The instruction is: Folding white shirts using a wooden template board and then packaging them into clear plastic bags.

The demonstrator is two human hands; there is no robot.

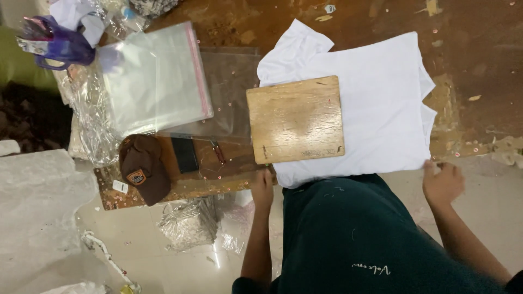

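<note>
Fingers [436,166] at white shirt [381,103] hem

What we are failing to see

The wooden board [295,120] is covering the white shirt's [381,103] middle, our dark top is hiding its near hem, and the purple object [57,46] and crumpled plastic [87,109] are running off the top-left edge, too blurred to identify.

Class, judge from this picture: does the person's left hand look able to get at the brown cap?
Probably yes: the left hand sits at the table edge, and nothing stands between it and the brown cap.
</note>
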